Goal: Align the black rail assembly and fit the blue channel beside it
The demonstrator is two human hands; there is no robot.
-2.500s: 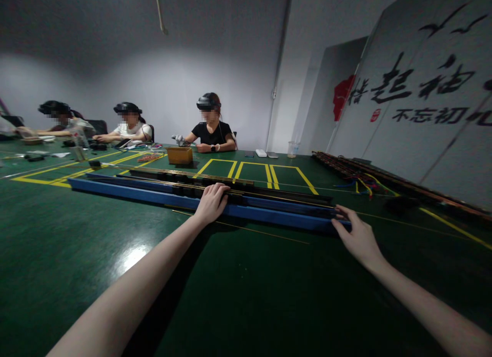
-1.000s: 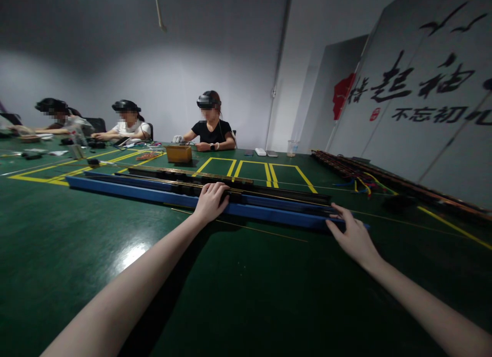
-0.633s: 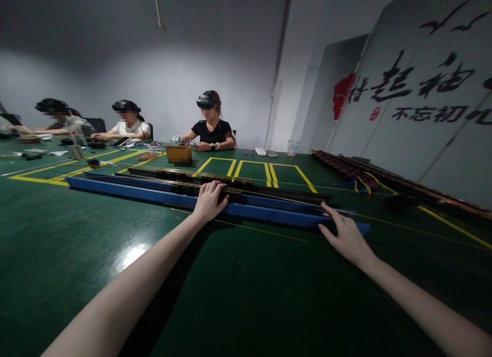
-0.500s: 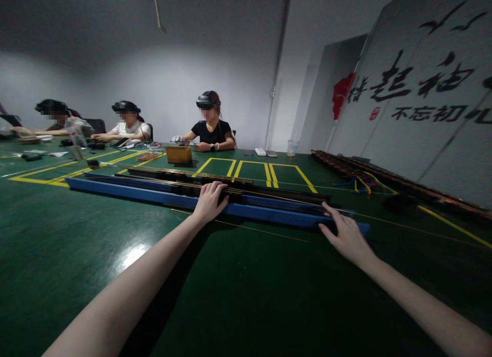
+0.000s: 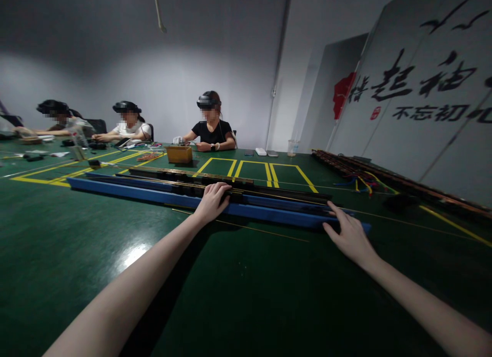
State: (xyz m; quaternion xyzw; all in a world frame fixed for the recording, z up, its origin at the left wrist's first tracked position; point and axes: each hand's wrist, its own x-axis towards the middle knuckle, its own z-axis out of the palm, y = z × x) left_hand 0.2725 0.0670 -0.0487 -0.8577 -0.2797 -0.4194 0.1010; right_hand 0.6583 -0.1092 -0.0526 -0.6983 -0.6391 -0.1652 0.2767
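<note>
A long blue rail (image 5: pixel 154 195) lies across the green table (image 5: pixel 246 295), with black rails (image 5: pixel 277 193) carrying thin gold strips on top of it. My left hand (image 5: pixel 211 202) sits at the rail's middle, its fingers curled over the nearest black rail. My right hand (image 5: pixel 348 235) rests flat on the blue rail near its right end, fingers stretched out and thumb apart. A thin gold rod (image 5: pixel 253 229) lies loose on the table just in front of the rail, between my hands.
Three people wearing headsets sit at the far side, the nearest (image 5: pixel 210 123) behind an orange box (image 5: pixel 179 154). A plastic cup (image 5: pixel 292 148) stands at the back. Long dark rods and coloured wires (image 5: pixel 357 180) run along the right. Yellow tape lines (image 5: pixel 269 175) mark the table.
My right hand has slid a little to the left along the blue rail, so the rail's right end now shows beyond it. My left hand has stayed in place.
</note>
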